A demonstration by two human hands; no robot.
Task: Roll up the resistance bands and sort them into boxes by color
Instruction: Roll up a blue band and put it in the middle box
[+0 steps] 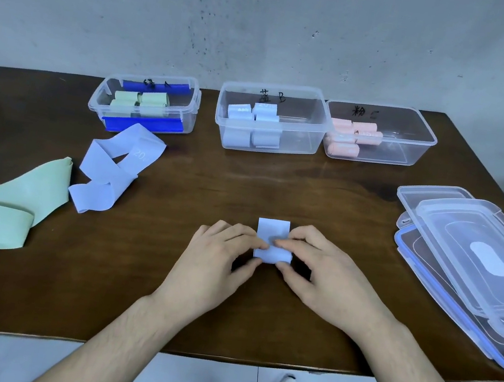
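Head view: left hand (220,250) and right hand (309,259) pinch a nearly rolled blue band (273,237); loosened fingers could let it spring open.

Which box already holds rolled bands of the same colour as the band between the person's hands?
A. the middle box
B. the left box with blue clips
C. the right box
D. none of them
A. The band in the hands is pale blue, and the middle box holds pale blue rolls; the left box holds green rolls, the right box pink.
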